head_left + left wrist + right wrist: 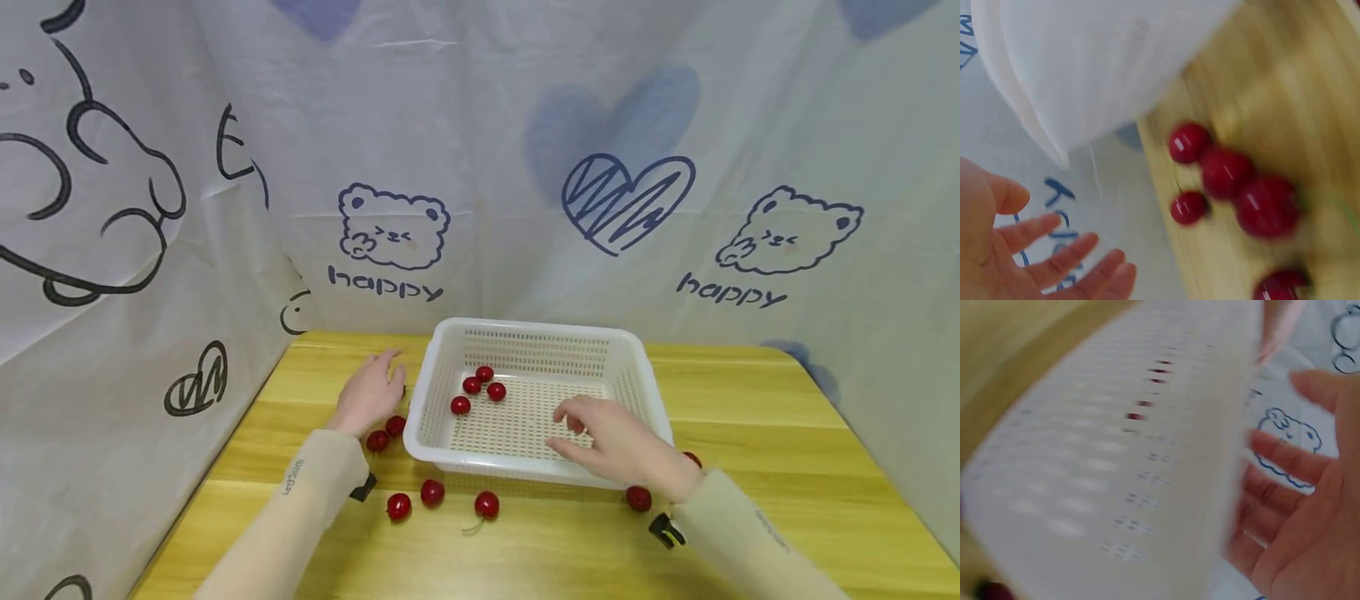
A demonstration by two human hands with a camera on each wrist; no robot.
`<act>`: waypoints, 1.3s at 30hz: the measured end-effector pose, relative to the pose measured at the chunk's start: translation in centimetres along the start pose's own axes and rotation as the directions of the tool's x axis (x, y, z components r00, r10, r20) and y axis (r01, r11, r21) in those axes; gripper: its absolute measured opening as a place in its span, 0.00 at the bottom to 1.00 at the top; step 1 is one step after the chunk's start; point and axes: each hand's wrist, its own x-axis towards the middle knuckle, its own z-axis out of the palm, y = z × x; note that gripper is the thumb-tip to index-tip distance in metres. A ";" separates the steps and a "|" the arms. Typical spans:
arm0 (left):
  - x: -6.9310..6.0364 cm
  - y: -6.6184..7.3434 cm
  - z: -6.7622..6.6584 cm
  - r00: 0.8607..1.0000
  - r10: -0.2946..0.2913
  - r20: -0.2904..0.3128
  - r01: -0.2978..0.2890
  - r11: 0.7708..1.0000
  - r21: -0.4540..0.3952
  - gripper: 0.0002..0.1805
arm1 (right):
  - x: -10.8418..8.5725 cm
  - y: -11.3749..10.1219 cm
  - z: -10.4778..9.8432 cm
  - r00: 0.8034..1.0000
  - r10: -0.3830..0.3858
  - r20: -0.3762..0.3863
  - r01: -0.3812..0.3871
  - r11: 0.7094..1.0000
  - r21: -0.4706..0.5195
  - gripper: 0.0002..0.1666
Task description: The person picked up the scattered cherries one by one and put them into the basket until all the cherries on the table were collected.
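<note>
A white perforated basket (525,471) stands on the wooden table with several red cherries (461,405) inside, toward its left. My left hand (369,393) hovers beside the basket's left wall, fingers relaxed and holding nothing; the left wrist view shows the hand (1054,256) with spread fingers near several cherries (1267,206) on the wood. Over the basket's right part is my right hand (611,437), thumb and fingers apart with nothing between them. In the right wrist view the hand (1310,494) is empty, next to the blurred basket wall (1104,456).
Loose cherries lie left of the basket (377,441), in front of it (432,492) and near my right wrist (638,498). One front cherry (487,505) has a stem. A patterned white cloth (495,167) hangs behind the table (750,467).
</note>
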 end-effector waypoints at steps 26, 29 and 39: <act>-4.4 -8.6 -0.6 0.959 0.042 0.281 -0.112 0.965 0.236 0.33 | -3.1 4.3 2.7 0.996 -0.081 0.030 0.083 0.994 -0.077 0.19; -4.4 -8.7 -0.5 0.958 0.021 0.287 -0.093 0.966 0.243 0.35 | -3.0 4.3 2.7 0.997 -0.062 0.041 0.065 0.995 -0.077 0.20; -4.0 -8.9 -0.3 0.956 0.004 0.294 -0.077 0.968 0.238 0.27 | -2.7 4.2 2.6 0.998 -0.047 0.041 0.051 0.995 -0.083 0.25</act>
